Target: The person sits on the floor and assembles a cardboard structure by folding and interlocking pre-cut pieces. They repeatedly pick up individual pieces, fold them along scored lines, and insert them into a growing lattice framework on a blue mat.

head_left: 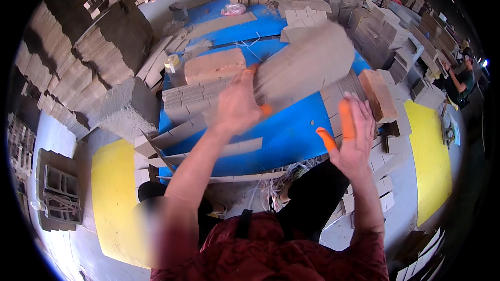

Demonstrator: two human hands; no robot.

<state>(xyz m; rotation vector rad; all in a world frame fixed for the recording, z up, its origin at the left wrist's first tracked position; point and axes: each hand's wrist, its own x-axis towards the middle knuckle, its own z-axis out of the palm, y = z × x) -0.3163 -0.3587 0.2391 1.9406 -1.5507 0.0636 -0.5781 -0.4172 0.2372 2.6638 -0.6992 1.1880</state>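
My left hand [237, 105], with orange finger covers on thumb and forefinger, grips the left edge of a grey-brown cardboard piece [307, 62], blurred by motion above the blue work surface [297, 132]. My right hand [355, 143] is open, palm toward the left, also with two orange finger covers. It hovers beside slotted cardboard strips at the right edge and appears to hold nothing. Near my left hand, a reddish brick [216, 66] lies on a row of slotted cardboard strips [190, 99]. Another brick [377, 96] rests on strips beyond my right hand.
A jar with a yellow lid [174, 67] and a rough grey block [127, 106] stand at the left. Yellow sheets [117, 192] [429, 161] flank me. Tall cardboard stacks [114, 36] surround the work surface. Another person [461, 80] sits at the far right.
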